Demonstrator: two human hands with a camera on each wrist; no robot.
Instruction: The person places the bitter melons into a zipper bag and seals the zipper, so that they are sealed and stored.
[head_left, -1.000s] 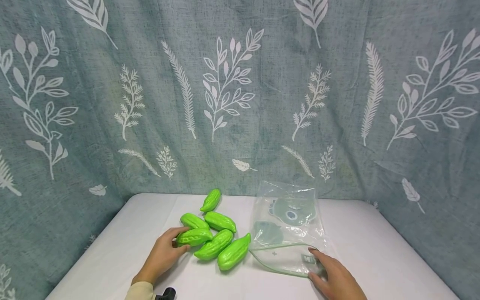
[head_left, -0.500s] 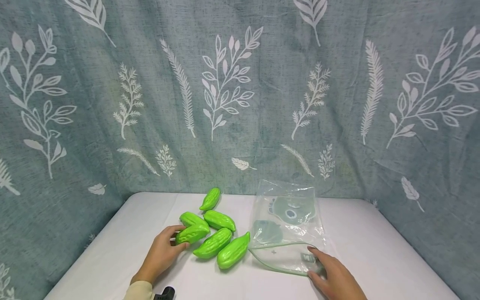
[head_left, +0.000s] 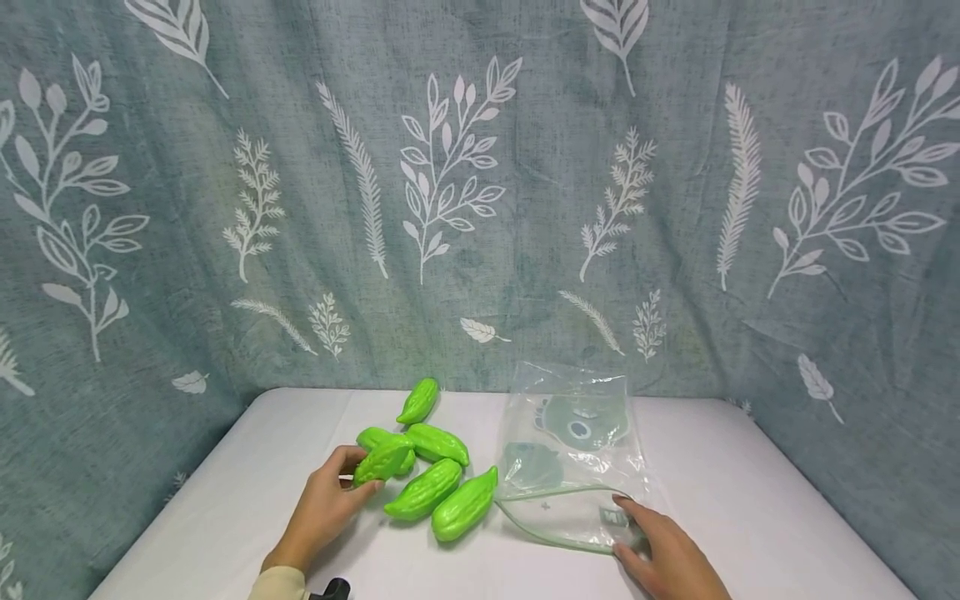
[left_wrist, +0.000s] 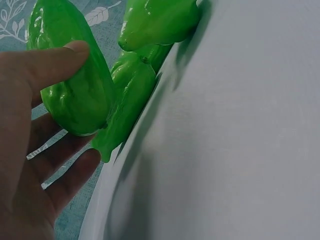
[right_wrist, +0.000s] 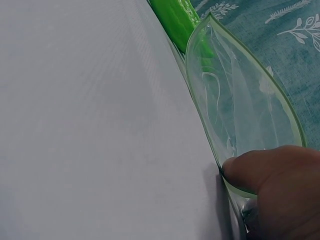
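Note:
My left hand [head_left: 327,498] grips a bright green bitter melon [head_left: 382,462] between thumb and fingers. In the left wrist view that bitter melon [left_wrist: 75,90] is tilted up, with the thumb across its near side. Other bitter melons lie on the table just beyond and to the right, one [head_left: 423,490] in the middle and one [head_left: 465,504] nearest the bag. My right hand [head_left: 663,546] holds the right end of a clear zip bag [head_left: 573,467] by its green-edged mouth, which gapes. In the right wrist view the thumb [right_wrist: 245,170] presses on the lower rim; the other fingers are hidden.
A white-covered table [head_left: 750,500] carries everything. Another bitter melon [head_left: 418,401] lies farthest back. A blue-grey curtain [head_left: 480,208] with white leaf prints rises behind the table and along both sides.
My left hand has lifted its bitter melon slightly and tilted it more upright, uncovering part of one behind it. My right hand stays at the bag's mouth.

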